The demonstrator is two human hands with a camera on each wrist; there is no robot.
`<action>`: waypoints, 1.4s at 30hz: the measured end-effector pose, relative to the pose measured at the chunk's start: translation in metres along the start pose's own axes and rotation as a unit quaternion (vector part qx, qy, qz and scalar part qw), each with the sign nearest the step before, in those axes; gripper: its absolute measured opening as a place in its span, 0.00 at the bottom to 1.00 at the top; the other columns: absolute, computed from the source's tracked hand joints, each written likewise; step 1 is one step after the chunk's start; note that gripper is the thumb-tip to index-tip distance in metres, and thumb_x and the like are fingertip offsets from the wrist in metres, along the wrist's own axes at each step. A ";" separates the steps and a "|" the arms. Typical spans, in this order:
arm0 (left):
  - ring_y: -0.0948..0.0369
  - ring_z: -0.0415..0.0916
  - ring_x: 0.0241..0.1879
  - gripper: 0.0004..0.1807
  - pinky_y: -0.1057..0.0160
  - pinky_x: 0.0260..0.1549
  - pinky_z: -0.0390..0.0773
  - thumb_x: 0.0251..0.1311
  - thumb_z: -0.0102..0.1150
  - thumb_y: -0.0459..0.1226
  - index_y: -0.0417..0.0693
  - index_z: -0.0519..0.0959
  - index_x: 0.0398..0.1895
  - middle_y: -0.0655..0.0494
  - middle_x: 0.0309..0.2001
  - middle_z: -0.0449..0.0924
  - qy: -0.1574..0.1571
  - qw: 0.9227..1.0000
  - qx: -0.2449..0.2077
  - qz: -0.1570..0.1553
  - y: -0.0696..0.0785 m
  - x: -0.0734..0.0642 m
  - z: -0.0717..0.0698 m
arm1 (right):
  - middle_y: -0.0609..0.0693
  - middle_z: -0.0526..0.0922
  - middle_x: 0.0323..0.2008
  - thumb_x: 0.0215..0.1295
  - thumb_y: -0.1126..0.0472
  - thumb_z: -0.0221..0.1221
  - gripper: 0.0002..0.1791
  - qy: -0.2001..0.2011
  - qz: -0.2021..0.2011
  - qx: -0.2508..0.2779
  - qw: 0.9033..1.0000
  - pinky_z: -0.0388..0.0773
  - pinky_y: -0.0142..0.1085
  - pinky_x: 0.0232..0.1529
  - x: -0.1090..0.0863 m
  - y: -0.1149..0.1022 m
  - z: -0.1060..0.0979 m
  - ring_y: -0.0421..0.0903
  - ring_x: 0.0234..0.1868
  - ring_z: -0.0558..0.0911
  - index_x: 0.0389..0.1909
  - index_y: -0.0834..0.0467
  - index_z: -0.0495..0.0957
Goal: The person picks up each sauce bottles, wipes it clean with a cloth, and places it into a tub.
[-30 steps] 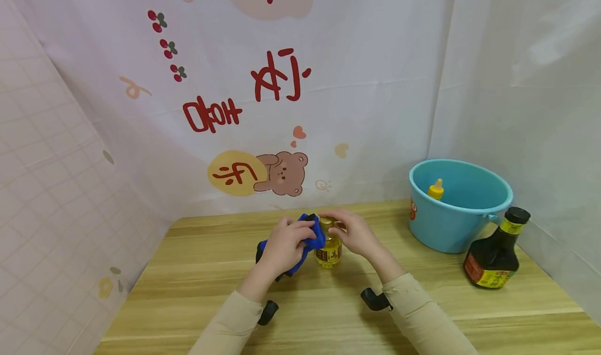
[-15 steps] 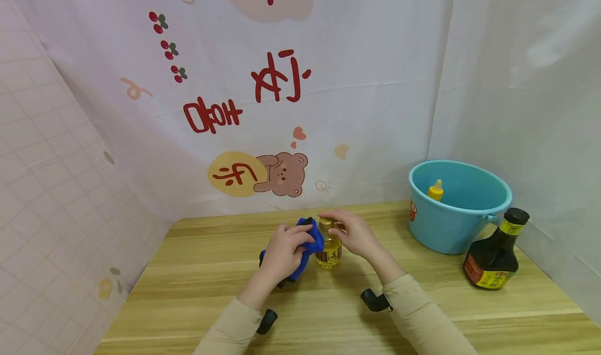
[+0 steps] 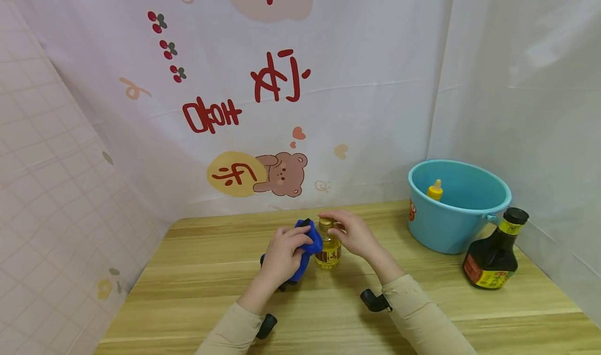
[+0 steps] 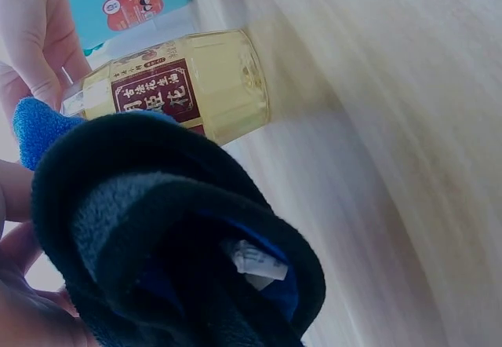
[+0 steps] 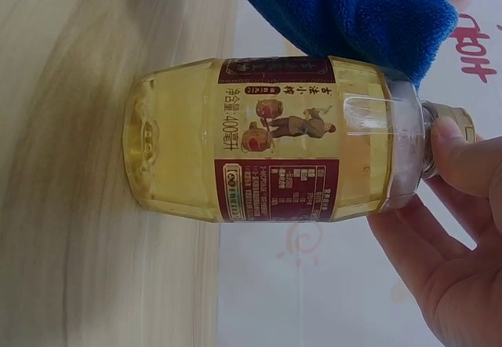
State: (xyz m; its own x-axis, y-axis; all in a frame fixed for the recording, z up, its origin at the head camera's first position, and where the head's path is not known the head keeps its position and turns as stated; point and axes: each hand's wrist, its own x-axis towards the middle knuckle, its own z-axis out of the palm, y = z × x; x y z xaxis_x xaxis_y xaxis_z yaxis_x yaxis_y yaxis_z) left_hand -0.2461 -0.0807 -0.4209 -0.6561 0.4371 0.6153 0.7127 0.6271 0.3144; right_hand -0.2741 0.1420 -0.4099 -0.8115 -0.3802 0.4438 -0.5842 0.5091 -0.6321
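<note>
Clear oil bottle (image 3: 328, 252), gold-capped, maroon-labelled, pale-gold contents: one, upright on the wood-grain desk (image 3: 197, 271), left of the round light-blue bucket (image 3: 451, 235). Right hand (image 3: 354, 234): thumb and fingers pinching the bottle near its cap. Left hand (image 3: 283, 256): grasping a blue fleecy cloth (image 3: 313, 241) with black edging, farther left of the bucket, apparently touching the bottle. Hazards, judged: hold sits high and narrow, so a sideways cloth push could tip or spin the bottle; loose folds (white tag (image 4: 259, 262) showing inside) might slip the left hand's grasp.
</note>
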 end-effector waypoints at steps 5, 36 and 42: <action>0.47 0.76 0.48 0.16 0.49 0.48 0.76 0.52 0.67 0.21 0.51 0.87 0.36 0.53 0.56 0.82 -0.006 1.000 -0.003 -0.006 -0.001 -0.003 0.000 | 0.54 0.79 0.58 0.65 0.72 0.61 0.24 0.000 -0.001 -0.002 1.000 0.79 0.47 0.53 0.000 0.000 0.000 0.54 0.56 0.80 0.61 0.56 0.78; 0.53 0.74 0.33 0.19 0.62 0.23 0.69 0.50 0.67 0.22 0.59 0.89 0.33 0.59 0.49 0.85 -0.157 0.979 0.128 -0.002 -0.013 -0.009 0.022 | 0.55 0.80 0.57 0.65 0.72 0.61 0.23 0.009 -0.004 -0.012 1.000 0.79 0.45 0.53 0.001 0.000 0.000 0.55 0.56 0.80 0.61 0.57 0.78; 0.54 0.75 0.34 0.19 0.58 0.27 0.76 0.49 0.67 0.21 0.58 0.89 0.33 0.62 0.42 0.86 -0.159 0.978 0.134 -0.001 -0.013 -0.009 0.022 | 0.55 0.80 0.57 0.64 0.73 0.62 0.24 0.010 -0.003 -0.010 1.000 0.79 0.44 0.53 0.000 0.000 0.002 0.55 0.56 0.80 0.60 0.57 0.78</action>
State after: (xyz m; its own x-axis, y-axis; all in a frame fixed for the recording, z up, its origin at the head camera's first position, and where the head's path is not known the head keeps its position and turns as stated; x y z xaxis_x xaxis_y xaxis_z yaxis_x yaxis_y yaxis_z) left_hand -0.2549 -0.0790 -0.4466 -0.7321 0.5866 0.3462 0.6483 0.7561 0.0897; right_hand -0.2745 0.1409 -0.4110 -0.8078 -0.3682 0.4603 -0.5893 0.5228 -0.6160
